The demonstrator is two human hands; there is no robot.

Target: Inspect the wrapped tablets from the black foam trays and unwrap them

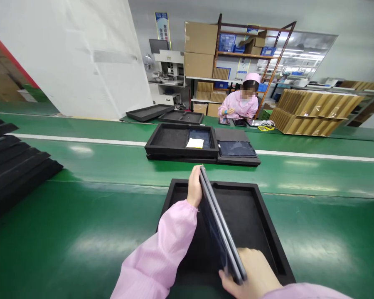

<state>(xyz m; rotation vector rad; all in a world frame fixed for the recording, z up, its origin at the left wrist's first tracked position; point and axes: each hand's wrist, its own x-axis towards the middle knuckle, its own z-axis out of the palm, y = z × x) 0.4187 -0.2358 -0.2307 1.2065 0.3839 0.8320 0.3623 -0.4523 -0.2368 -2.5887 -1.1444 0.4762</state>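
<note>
Two thin tablets (220, 222) stand on edge, pressed face to face, between my hands. My left hand (195, 186) grips their far end, and part of its fingers is hidden behind them. Around the near end closes my right hand (252, 272), its thumb on the left side and the other fingers on the right. Below the tablets lies a black foam tray (269, 232) with a raised rim, and its floor shows bare on the right. Whether the tablets' lower edges touch the tray floor I cannot tell.
Beyond, stacked black trays (180, 154) hold a tablet with a white paper (195, 143); another tablet (237, 148) lies beside them. Black foam trays (15, 170) are piled at left. A co-worker in pink (241, 101) sits across the green table (106, 224), near cardboard dividers (314, 112).
</note>
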